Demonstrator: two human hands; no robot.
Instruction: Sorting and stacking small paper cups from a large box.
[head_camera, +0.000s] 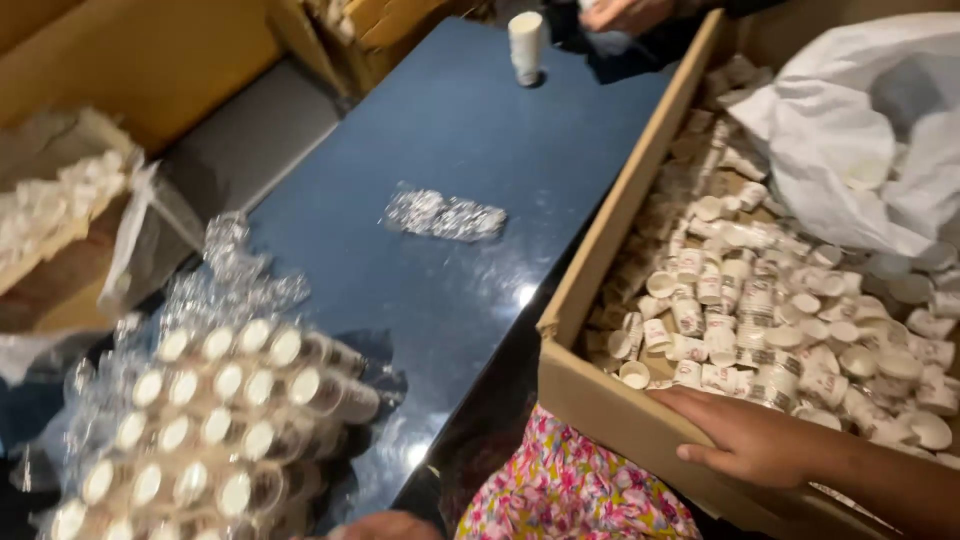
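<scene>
View from above a dark blue table (470, 140), taken here as the landmark. To the right of the table, a cardboard box (600, 400) holds a large loose heap of small paper cups (760, 320), with a white plastic bag (860, 120) lying over its far end. The right hand (745, 440) grips the box's near wall, fingers (715, 458) curled together over the rim. At the table's near left corner stands a clear plastic pack of cups (215, 420), the cups set in neat rows; the left hand (385, 525) shows only as a sliver beside it, so its fingers cannot be judged. A crumpled clear wrapper (445, 215) lies mid-table, and a short stack of cups (526, 45) stands at the far end, near another person's hand (625, 12). Judged from this layout, one pack is filled, while most cups remain loose in the box.
</scene>
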